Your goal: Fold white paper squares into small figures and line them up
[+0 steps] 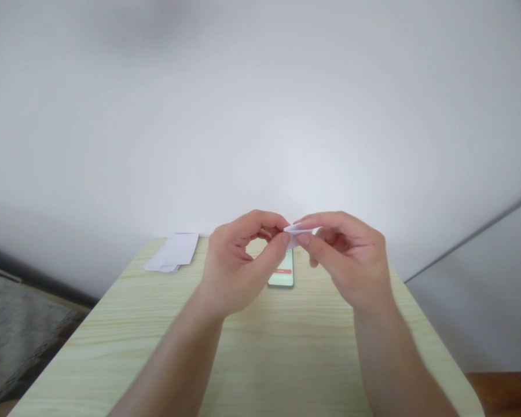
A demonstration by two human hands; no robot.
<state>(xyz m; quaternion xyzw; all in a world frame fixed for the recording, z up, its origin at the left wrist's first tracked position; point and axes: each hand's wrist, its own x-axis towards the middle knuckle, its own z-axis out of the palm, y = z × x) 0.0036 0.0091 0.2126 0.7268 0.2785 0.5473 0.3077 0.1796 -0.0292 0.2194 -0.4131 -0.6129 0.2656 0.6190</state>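
The upper part of the smartphone (282, 279) is being hidden by the folded white paper (293, 238) and the left hand (238, 260); its screen text is being blurred beyond reading. The paper's right portion is being partly covered by the right hand (353, 255). Both forearms (178, 350) are being cut off by the bottom edge.

One tabletop (286, 365), pale yellow-green woodgrain, streaks running from left edge to right; near right corner rounded, by my view. Item, white paper sheets (180, 250), plain, loosely piled by the far left corner, close to the far edge; I make out a top sheet lying askew over others, their exact count unclear to me. Item, one phone (281, 279), flat, set toward the far edge, about midway between the side edges; screen lit, pale green with a reddish bar, upper portion partly hidden from me.
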